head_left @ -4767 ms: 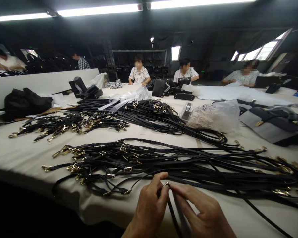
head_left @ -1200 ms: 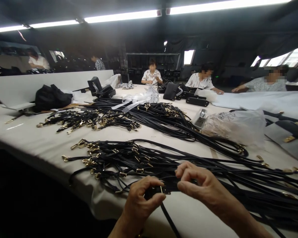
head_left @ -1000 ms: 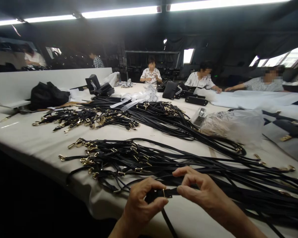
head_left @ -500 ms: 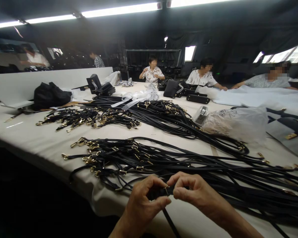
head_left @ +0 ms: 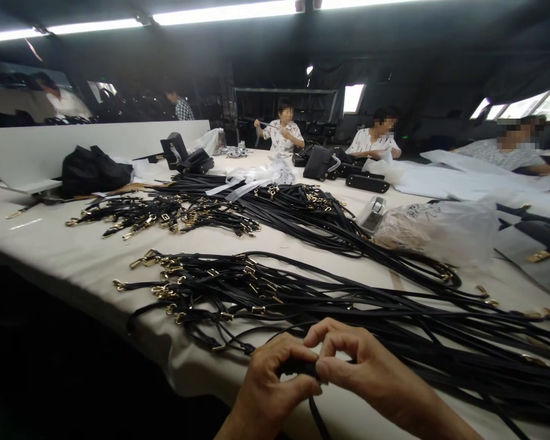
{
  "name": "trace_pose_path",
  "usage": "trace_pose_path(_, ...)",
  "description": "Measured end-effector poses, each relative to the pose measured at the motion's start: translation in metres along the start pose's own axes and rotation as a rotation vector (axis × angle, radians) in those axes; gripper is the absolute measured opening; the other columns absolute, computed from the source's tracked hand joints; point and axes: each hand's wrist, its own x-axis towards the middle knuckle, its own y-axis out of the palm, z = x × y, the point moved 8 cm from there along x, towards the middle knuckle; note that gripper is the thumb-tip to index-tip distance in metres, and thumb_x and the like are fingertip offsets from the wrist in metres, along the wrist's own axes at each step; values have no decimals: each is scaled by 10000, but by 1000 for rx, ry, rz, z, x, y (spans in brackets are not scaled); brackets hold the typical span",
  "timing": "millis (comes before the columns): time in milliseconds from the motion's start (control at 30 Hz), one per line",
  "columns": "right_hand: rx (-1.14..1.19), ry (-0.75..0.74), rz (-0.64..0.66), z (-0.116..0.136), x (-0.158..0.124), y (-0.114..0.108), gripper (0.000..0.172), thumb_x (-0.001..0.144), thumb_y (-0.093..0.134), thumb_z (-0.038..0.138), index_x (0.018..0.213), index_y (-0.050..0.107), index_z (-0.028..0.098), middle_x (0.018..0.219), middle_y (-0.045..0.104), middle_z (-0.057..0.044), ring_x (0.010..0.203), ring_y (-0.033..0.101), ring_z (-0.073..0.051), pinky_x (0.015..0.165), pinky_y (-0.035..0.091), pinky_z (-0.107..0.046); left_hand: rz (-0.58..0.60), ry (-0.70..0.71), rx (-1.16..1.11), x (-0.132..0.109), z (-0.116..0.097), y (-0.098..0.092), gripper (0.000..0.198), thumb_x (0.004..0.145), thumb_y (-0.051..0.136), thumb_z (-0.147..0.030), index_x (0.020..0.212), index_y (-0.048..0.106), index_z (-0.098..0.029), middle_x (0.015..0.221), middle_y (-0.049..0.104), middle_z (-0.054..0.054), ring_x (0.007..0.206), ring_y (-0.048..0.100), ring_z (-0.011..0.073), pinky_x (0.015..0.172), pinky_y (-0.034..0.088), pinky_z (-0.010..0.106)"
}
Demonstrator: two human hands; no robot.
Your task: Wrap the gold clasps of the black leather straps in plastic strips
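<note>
Both my hands meet at the table's near edge over one black strap (head_left: 315, 415) that hangs down between them. My left hand (head_left: 272, 385) is closed, thumb and fingers pinching the strap's end. My right hand (head_left: 355, 363) is closed too, its fingertips pressed on the same end from the right. The strap's small gold buckle is hidden under my fingers. Just beyond my hands lies a heap of black straps with gold clasps (head_left: 238, 293), spreading to the right.
Two more strap piles lie further back, one at the left (head_left: 165, 217) and one in the middle (head_left: 311, 214). A clear plastic bag (head_left: 435, 229) and a grey handbag (head_left: 536, 250) sit right. Black bags (head_left: 94, 171) stand at the back left. Other people sit at the far end.
My hands have drawn together over the strap's end, and the gold buckle that showed between my fingers is now covered. The view has shifted slightly.
</note>
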Motion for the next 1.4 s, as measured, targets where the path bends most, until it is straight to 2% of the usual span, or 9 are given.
trace_pose_path(167,-63,44,-34,-7,-3,-4,339,804,698,438,624,630,159,1066,633,-66,972,582,-225,853,403,-331,-48,-89,-87,-6,12,-4,169,670,794,-200,834,755,-192,757,653,9,686,569,147,623,433,222)
trace_pose_path(333,1,11,-26,-9,-4,2,349,799,709,471,645,629,167,1068,644,-69,1000,591,-243,909,419,-358,-22,-12,-19,-6,0,1,140,681,800,-202,812,752,-189,773,660,21,733,596,166,665,450,237)
trace_pose_path(500,35,-5,-12,-10,-1,8,328,810,699,451,651,619,175,1010,634,-51,973,578,-222,844,428,-316,-16,30,31,-1,-8,-1,148,670,801,-151,810,775,-191,763,695,32,754,626,183,702,463,255)
trace_pose_path(633,-64,-2,-71,-7,0,6,370,853,644,448,637,517,176,963,609,-37,917,564,-196,823,406,-292,18,-178,-144,-4,13,-1,300,622,778,-104,905,734,-194,796,697,12,744,622,169,673,471,236)
trace_pose_path(700,-140,-26,-98,-4,-2,6,367,896,591,439,660,473,184,953,599,-31,890,560,-183,818,400,-285,19,-231,-183,-7,18,-2,247,653,757,-126,886,705,-186,770,679,2,702,604,153,640,462,225)
trace_pose_path(800,-219,-63,-117,-3,-5,8,345,942,531,417,694,442,193,943,583,-26,880,555,-171,800,400,-272,-47,-88,-8,-8,4,-9,110,709,753,-159,792,683,-173,711,640,-3,652,571,134,617,439,217)
trace_pose_path(933,-189,-87,-106,-7,-4,14,343,942,518,421,698,435,195,934,561,-29,884,539,-175,803,400,-271,-85,59,130,-8,-13,-10,104,736,758,-153,767,663,-181,700,638,-3,645,580,138,611,443,214)
trace_pose_path(1167,-31,-30,50,-14,2,20,461,891,571,572,672,441,187,914,542,-30,880,518,-188,803,409,-275,39,53,157,-9,-8,-2,173,662,807,-79,771,720,-183,718,681,-2,685,623,149,660,448,222)
trace_pose_path(1400,-146,10,48,-15,-8,5,342,923,535,476,731,503,194,975,617,-29,914,554,-193,835,397,-280,-17,-95,56,-8,5,-10,202,628,797,-60,773,728,-184,674,654,-24,626,571,121,586,410,196)
